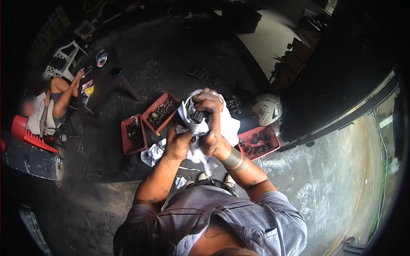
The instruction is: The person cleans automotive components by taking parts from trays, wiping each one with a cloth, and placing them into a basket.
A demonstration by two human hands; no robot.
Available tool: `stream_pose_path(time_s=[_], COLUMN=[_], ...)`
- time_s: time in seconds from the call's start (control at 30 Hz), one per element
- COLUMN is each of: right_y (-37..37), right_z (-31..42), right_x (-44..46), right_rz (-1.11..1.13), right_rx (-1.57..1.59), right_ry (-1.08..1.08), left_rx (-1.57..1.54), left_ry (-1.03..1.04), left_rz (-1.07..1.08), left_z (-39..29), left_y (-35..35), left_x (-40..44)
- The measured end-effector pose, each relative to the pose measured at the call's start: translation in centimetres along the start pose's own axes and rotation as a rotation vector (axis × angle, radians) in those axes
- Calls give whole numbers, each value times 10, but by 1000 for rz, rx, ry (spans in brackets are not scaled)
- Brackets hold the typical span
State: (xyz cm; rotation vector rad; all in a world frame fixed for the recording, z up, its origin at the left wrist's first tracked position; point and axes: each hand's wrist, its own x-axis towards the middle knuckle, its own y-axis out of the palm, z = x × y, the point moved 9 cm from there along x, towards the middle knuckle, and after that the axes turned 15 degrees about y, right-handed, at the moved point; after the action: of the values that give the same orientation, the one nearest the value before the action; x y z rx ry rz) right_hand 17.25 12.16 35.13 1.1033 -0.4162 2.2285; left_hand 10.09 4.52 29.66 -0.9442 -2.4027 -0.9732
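A dark metal part [194, 114] with ridges sits wrapped in a white cloth [230, 128], held up in front of my chest. My left hand [177, 143] grips the part and cloth from the lower left side. Over the top and right side, my right hand [209, 111] presses the cloth around the part with its fingers bent. The cloth hides much of the part, and its loose end hangs down between my forearms.
Red bins of metal parts [148, 116], [124, 128] stand left of my hands; another red bin [276, 141] and a white helmet [268, 110] are at right. A seated person [57, 102] is at far left, near a white chair [70, 53]. Crumpled cloth [153, 152] lies below the bins.
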Motion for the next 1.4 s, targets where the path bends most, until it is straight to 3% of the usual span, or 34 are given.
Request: stream_pose_path(time_s=[0.07, 0.13, 0.27, 0.33, 0.43, 0.47, 0.53, 0.57, 0.63, 0.7, 0.77, 0.87, 1.0, 1.03, 1.07, 1.13, 1.27, 1.3, 1.4], right_y=[8, 10, -8, -11, -13, -13, -10, -8, -10, -11, -7, -3, -1, -1, -2, -7, 0, 1, -1], right_z=[3, -5, -8, 0, 7, 9, 26, 21, 14, 6, 4, 10, 15, 19, 23, 33, 24, 20, 25], right_x=[5, 5, 7, 6, -9, -14, -24, -23, -19, -10, 2, 10, 12, 10, 8, -1, -6, -9, -5], right_rz=[111, 204, 228, 166, 27, 2, -145, -149, -146, -124, -54, 38, 111, 110, 109, 36, 240, 273, 187], right_rx=[-122, -192, -272, -509, -420, -389, -443, -402, -298, -194, -240, -300, -205, -238, -273, -469, -500, -499, -494], right_ry=[70, 170, 70, -43, -95, -124, -289, -246, -184, -95, 35, -97, -68, -98, -127, -220, -169, -160, -154], left_rx=[209, 106, 254, 324, 117, 176, 270, 195, 212, 274, 221, 243, 380, 769, 498, 1122, 1141, 892, 402], left_ry=[-3, 102, 131, 149, 3, 45, -113, -192, -108, 113, 50, 38, 62, 445, 304, 904, 762, 365, 144], left_rz=[80, 15, 192, 249, 179, 236, 151, 233, 370, 393, 425, 437, 359, 551, 356, 607, 664, 430, -101], left_z=[6, -7, -11, -9, -15, -17, -4, 3, -7, -29, -26, -27, -27, -51, -45, -71, -46, -34, -13], left_y=[-10, -14, -18, -21, -7, -7, -19, -13, -2, 12, 11, 10, -3, 8, -4, 16, -14, -34, -86], left_x=[9, 14, 17, 15, 17, 18, 8, 6, 5, 1, -5, -8, 0, -3, 5, -18, -20, -5, -9])
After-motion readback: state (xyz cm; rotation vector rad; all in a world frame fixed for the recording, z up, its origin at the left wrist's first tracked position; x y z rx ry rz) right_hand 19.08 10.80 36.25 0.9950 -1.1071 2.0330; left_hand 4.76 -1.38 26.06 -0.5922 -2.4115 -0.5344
